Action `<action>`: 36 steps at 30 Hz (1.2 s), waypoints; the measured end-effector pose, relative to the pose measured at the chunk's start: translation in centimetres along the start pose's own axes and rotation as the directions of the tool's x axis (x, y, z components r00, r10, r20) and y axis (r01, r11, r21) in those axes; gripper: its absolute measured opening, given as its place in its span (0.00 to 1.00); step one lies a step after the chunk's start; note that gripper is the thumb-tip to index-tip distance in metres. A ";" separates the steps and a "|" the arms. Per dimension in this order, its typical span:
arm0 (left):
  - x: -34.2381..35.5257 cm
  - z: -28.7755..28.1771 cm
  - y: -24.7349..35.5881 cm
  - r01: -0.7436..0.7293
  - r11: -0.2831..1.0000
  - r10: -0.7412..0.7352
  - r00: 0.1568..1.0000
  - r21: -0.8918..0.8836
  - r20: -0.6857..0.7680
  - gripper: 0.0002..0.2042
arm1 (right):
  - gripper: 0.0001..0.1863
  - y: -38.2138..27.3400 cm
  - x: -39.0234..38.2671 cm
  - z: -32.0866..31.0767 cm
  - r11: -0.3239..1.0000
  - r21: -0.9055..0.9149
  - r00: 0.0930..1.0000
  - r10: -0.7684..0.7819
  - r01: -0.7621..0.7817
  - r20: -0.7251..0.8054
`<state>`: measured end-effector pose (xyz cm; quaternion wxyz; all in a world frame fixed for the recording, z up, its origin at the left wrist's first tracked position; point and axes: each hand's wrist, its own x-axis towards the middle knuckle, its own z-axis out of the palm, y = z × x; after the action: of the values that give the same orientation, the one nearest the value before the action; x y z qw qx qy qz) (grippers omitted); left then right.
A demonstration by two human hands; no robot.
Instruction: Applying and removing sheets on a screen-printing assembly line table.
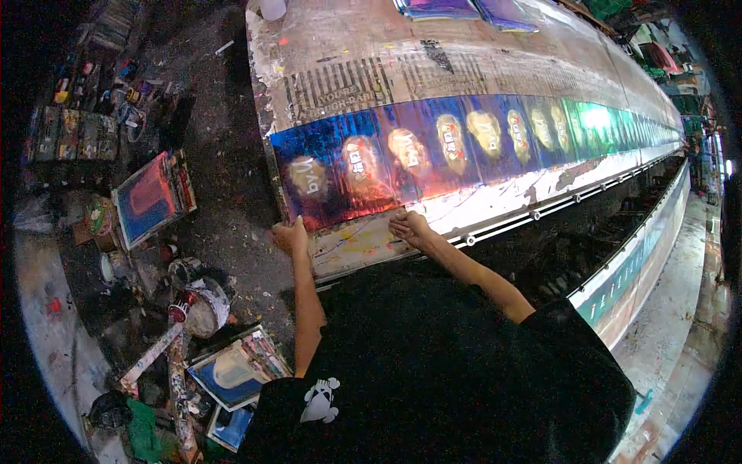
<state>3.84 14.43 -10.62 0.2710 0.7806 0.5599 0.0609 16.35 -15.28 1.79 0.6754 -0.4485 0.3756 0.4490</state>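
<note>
A long shiny printed sheet (363,166) in blue, red and green lies along the long table (340,69), with a row of pale oval patches bearing logos. At its near left corner, my left hand (291,236) is closed on the sheet's edge, thumb up; some fingers are hidden. My right hand (409,227) is closed at the near edge, farther right, its fingers curled in a pinch. The fingertips are small and partly hidden there. Bare table with paint smears shows between my two hands.
A white rail (533,216) with round fittings runs along the table's near side. A second long table (618,294) stands to the right. Framed screens (151,197) and more frames (236,371) lean at the left, near a paint-stained bucket (207,309).
</note>
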 end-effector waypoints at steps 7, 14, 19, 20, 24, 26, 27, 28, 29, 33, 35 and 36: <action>-1.4 -4.9 7.3 0.117 0.988 -0.131 0.979 0.098 0.157 0.24 | 0.17 -0.7 2.0 -2.9 0.999 0.045 0.974 -0.012 0.002 0.224; -4.2 -4.6 9.0 0.032 0.976 -0.050 0.996 0.213 0.075 0.24 | 0.16 -0.8 1.3 -1.8 0.992 0.124 0.999 -0.024 0.019 0.034; -4.6 -4.0 9.5 0.174 0.976 -0.185 0.979 0.131 0.082 0.26 | 0.15 -0.8 0.9 -1.3 0.994 0.109 1.000 -0.010 0.011 -0.008; -4.1 -3.9 8.7 0.123 0.977 -0.140 0.986 0.173 0.087 0.25 | 0.14 -0.6 1.4 -1.7 0.994 0.105 0.997 0.010 -0.019 0.080; -4.5 -5.1 13.5 0.259 0.885 -0.103 0.919 -0.388 0.380 0.16 | 0.17 -0.5 3.6 -5.8 0.981 0.166 0.853 0.003 -0.105 0.522; -1.4 -4.1 8.0 0.408 0.706 -0.085 0.861 -0.579 0.502 0.14 | 0.22 -1.4 -2.6 0.0 0.921 -0.383 0.997 0.071 -0.079 -0.035; -0.8 -4.1 8.3 0.543 0.485 0.024 0.776 -0.686 0.631 0.11 | 0.22 -1.5 -2.4 0.0 0.923 -0.377 0.997 0.064 -0.075 -0.041; -0.3 -4.1 8.5 0.588 0.500 -0.028 0.745 -0.636 0.667 0.10 | 0.25 -1.6 -1.8 -0.1 0.962 -0.254 0.991 0.117 -0.098 0.061; -0.4 -4.0 8.5 0.590 0.500 -0.025 0.742 -0.635 0.670 0.10 | 0.31 -1.6 -1.1 0.0 0.982 -0.132 0.973 0.157 -0.136 0.170; -1.2 -5.4 11.3 0.659 0.471 -0.135 0.711 -0.587 0.690 0.07 | 0.22 -1.2 4.8 -0.1 0.996 0.069 0.998 0.048 -0.051 0.049; -1.9 -6.7 13.5 0.622 0.555 -0.138 0.723 -0.552 0.677 0.05 | 0.20 0.1 7.3 -2.4 0.997 0.071 0.996 -0.040 0.034 0.076; -2.0 -7.2 14.4 0.624 0.555 -0.139 0.721 -0.550 0.679 0.05 | 0.19 0.3 7.2 -2.6 0.998 0.069 0.986 -0.016 0.004 0.164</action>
<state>12.37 11.92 2.96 0.7258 0.4266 0.5396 -0.0108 18.08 -15.73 -5.65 0.7213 -0.3884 0.3317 0.4678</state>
